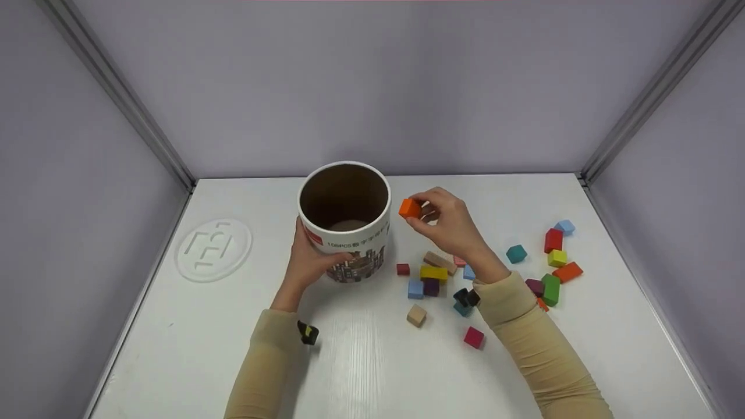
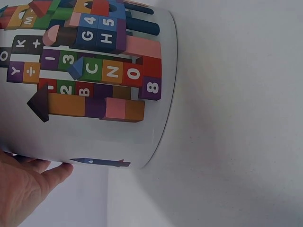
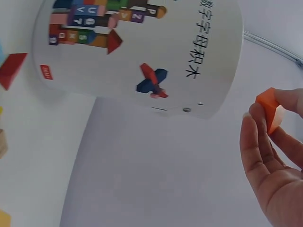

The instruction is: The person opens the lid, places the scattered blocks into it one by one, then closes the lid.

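A white printed bucket (image 1: 358, 241), its round mouth facing up, stands near the back of the table. My left hand (image 1: 311, 256) holds it from its left side, the thumb across the front. In the left wrist view the fingers (image 2: 54, 176) lie against the printed wall. Just right of the rim, my right hand (image 1: 445, 218) pinches an orange block (image 1: 410, 208) between thumb and fingertips. The right wrist view shows the orange block (image 3: 269, 109) held apart from the bucket (image 3: 137, 52). Only bare bottom and inner wall show inside the bucket.
Loose coloured blocks lie right of the bucket, among them a yellow block (image 1: 433, 273), a natural wood cube (image 1: 417, 315) and a crimson cube (image 1: 474, 337). Farther right are a green block (image 1: 550, 289) and a teal block (image 1: 516, 254). A round white emblem (image 1: 213, 250) lies at left.
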A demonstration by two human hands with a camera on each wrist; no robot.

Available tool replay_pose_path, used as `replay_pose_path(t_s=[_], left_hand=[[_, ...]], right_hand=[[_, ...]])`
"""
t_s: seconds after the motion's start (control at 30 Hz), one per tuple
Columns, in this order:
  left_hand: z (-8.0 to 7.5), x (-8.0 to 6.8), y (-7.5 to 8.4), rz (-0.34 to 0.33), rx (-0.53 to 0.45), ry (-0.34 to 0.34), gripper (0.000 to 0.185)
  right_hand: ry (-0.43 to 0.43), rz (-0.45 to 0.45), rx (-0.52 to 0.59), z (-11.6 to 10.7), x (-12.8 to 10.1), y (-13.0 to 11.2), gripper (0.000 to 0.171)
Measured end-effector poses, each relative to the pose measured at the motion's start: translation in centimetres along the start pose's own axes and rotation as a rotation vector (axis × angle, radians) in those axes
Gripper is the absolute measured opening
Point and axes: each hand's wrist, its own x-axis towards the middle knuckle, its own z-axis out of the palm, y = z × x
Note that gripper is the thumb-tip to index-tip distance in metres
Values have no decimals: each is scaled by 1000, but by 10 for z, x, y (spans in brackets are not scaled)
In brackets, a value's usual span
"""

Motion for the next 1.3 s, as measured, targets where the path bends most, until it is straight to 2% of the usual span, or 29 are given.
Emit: replay_pose_path(t_s=[0.1,0.23,0.5,0.77,0.83,0.93,1.07,1.3], left_hand=[[-1,-3,12,6,0,-6,126],[-1,-4,18,-6,10,-10,126],[-1,-3,17,-31,-1,-13,123],[0,-3,18,-40,4,-9,120],[0,-3,15,-26,-3,-11,121],[2,0,1,-1,-4,-7,126],[4,2,-20,1,14,0,131],[5,3,-24,6,20,-5,130]], right_hand=[[18,-20,12,1,11,-4,31],[16,-38,33,6,25,-8,31],[-57,-22,6,29,44,-13,35],[-94,-67,-92,45,52,-14,37],[-98,-74,-105,47,52,-14,39],[-101,-82,-102,47,49,-12,41],[-82,-112,-78,44,43,-7,40],[4,-113,-40,31,26,4,39]])
